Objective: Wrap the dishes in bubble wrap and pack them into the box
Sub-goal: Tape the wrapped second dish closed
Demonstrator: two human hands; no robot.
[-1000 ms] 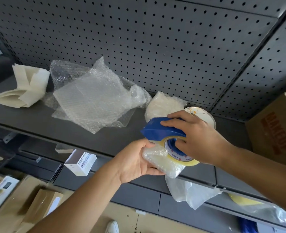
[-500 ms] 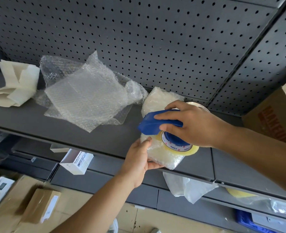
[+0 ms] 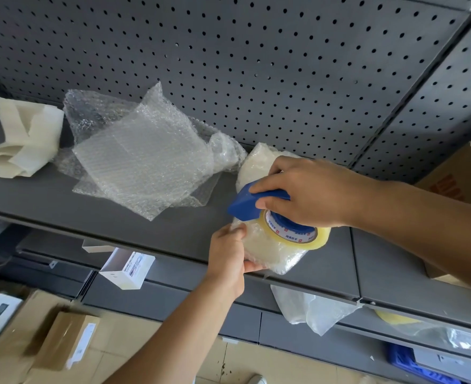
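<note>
While left grip [image 3: 228,250] pinches wrapped dish [image 3: 273,253], dispenser [image 3: 256,205] seemingly presses above.

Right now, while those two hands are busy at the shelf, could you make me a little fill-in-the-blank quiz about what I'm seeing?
1. The right hand presses a ____ tape dispenser onto the wrapped dish.
2. The left hand grips the wrapped dish from its ____ side.
3. Loose bubble wrap lies on the shelf, beside folded white ____ sheets.
4. The wall behind is dark ____.

Missing words: blue; left; foam; pegboard
</note>
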